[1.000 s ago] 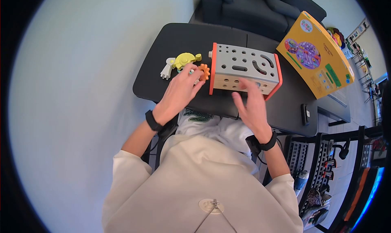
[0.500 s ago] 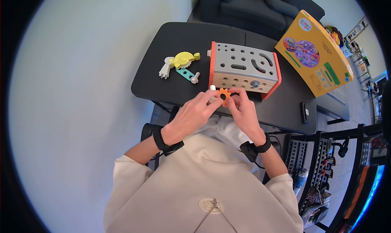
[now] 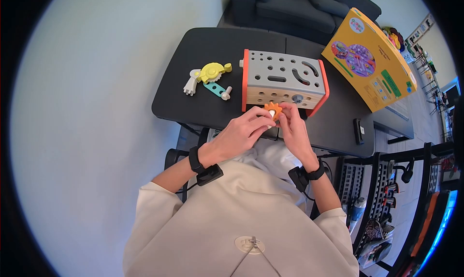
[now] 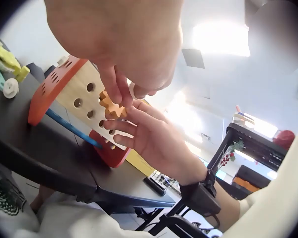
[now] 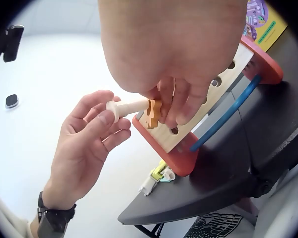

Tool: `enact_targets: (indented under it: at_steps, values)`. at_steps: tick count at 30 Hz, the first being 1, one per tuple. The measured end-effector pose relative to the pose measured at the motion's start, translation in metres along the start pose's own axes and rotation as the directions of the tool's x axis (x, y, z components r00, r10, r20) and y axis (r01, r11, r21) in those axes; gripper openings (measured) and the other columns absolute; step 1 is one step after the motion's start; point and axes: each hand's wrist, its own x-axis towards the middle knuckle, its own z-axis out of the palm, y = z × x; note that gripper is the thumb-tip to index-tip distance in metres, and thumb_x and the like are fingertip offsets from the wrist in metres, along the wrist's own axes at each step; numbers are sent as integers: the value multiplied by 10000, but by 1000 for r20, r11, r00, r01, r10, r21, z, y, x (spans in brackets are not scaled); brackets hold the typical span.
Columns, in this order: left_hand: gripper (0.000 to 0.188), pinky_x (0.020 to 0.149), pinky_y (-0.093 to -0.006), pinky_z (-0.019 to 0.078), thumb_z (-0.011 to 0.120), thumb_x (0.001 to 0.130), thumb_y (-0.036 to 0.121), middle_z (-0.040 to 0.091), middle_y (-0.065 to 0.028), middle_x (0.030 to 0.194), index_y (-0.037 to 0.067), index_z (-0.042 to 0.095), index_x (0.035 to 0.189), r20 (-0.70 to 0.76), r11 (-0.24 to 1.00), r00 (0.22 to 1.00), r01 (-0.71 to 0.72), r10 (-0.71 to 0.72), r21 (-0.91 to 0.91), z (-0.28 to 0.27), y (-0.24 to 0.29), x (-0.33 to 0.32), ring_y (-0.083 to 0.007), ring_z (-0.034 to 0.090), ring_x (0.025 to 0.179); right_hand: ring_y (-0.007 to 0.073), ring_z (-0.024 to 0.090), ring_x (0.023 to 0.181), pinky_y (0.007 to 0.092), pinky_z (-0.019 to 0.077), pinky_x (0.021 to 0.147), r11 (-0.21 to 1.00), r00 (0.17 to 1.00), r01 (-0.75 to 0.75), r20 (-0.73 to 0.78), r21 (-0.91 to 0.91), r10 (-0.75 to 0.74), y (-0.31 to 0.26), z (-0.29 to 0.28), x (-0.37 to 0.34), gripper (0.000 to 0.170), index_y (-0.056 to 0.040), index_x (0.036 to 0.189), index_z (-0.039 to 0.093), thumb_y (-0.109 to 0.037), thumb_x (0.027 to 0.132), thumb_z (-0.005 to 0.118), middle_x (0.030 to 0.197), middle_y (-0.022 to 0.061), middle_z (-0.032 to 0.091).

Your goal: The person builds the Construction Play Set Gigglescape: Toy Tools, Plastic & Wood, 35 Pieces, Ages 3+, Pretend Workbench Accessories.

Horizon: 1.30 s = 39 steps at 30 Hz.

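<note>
My left hand point(image 3: 241, 134) pinches a white toy bolt point(image 5: 131, 107) by its head, with the shank pointing at an orange toy gear point(image 5: 153, 118). Fingers of my right hand point(image 3: 297, 134) pinch that gear from the other side. In the right wrist view the bolt's end meets the gear's middle; I cannot tell how deep it sits. Both hands are close in front of a toy workbench box point(image 3: 285, 69) with a grey holed top, wooden side and red ends. A blue-grey bolt head point(image 3: 297, 99) sits in its front side.
Left of the box lie a yellow toy piece point(image 3: 211, 73), a white hand-shaped piece point(image 3: 191, 83) and a teal strip point(image 3: 213, 88) with a pale bolt. A yellow carton point(image 3: 372, 59) stands at the right, and a small black object point(image 3: 358, 131) lies near the table's right edge.
My left hand has brought the orange gear from the box's left end to its front. My right hand, earlier empty, now grips the gear, and the white bolt has swung to point at it.
</note>
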Motion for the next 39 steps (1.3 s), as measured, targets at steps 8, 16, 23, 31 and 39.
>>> enact_targets:
  at_steps: [8, 16, 23, 31, 39]
  values:
    - [317, 779, -344, 630, 747, 947, -8, 645, -100, 1246, 56, 685, 1251, -126, 995, 989, 87, -79, 56, -2, 0, 11, -245, 737, 891, 324, 740, 943, 389, 563, 834, 999, 999, 39, 34, -8, -38, -12, 0, 1, 241, -15, 1351, 488, -17, 1110, 497, 1104, 205, 737]
    - [335, 851, -380, 563, 832, 915, 204, 622, -56, 1225, 87, 718, 1206, -117, 912, 991, -7, 60, 410, 2, -22, 26, -252, 659, 996, 347, 731, 1005, 409, 563, 849, 986, 991, 134, 20, -95, -133, -6, -1, 4, 286, -18, 1356, 503, -34, 1080, 577, 1153, 209, 713]
    - [293, 1106, -467, 392, 850, 890, 220, 554, -87, 1424, 101, 736, 1132, -87, 839, 992, -33, 95, 543, 0, -18, 33, -339, 467, 1372, 385, 722, 1038, 450, 571, 864, 975, 986, 164, 13, -153, -164, 4, -1, 6, 358, 12, 1360, 497, -14, 1036, 647, 1235, 228, 685]
    - [549, 1211, -558, 283, 897, 847, 321, 408, -163, 1605, 102, 656, 1289, -20, 800, 993, -84, 119, 595, -10, -22, 50, -418, 307, 1539, 406, 709, 1047, 464, 569, 869, 954, 981, 188, -3, -232, -194, 14, -1, 11, 387, 3, 1356, 511, -27, 1015, 690, 1226, 240, 681]
    - [776, 1287, -650, 180, 873, 831, 545, 240, -273, 1708, 40, 620, 1363, 99, 779, 988, -157, 122, 607, -28, -33, 76, -520, 131, 1611, 394, 697, 1025, 464, 572, 861, 891, 982, 167, -11, -422, -190, 4, -6, 13, 423, -2, 1335, 538, -84, 982, 756, 1162, 202, 691]
